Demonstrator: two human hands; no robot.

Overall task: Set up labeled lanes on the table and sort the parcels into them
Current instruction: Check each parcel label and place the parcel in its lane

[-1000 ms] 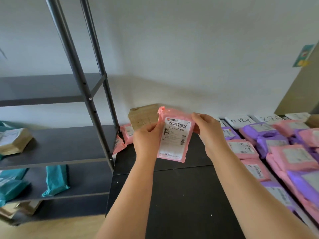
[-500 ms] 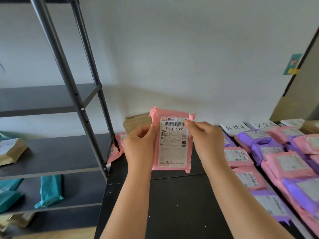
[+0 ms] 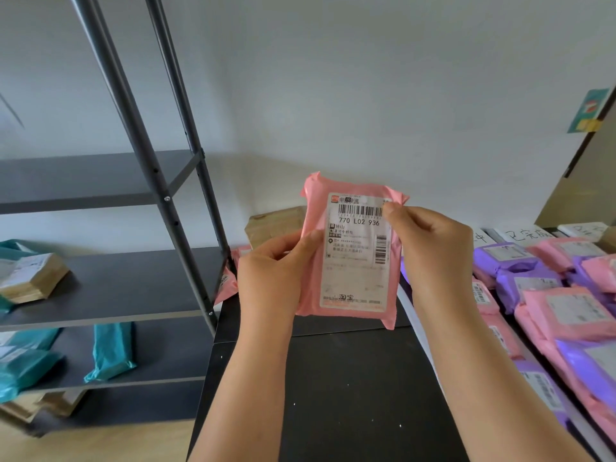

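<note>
A pink parcel (image 3: 353, 281) with a white shipping label facing me is held upright above the black table (image 3: 350, 395). My left hand (image 3: 270, 281) grips its left edge, thumb on the front. My right hand (image 3: 430, 258) pinches its upper right corner. Rows of pink and purple parcels (image 3: 550, 311) lie on the right side of the table. White handwritten lane labels (image 3: 523, 233) lie at the far edge behind them.
A dark metal shelf rack (image 3: 140, 288) stands to the left, holding teal parcels (image 3: 111, 351) and a brown parcel (image 3: 31, 278). A brown cardboard parcel (image 3: 273, 225) and pink parcels (image 3: 230, 281) lie at the table's far left corner. A white wall is behind.
Both hands have lifted the pink parcel closer to the camera and turned it more upright, so the label faces me squarely. The view has tilted slightly.
</note>
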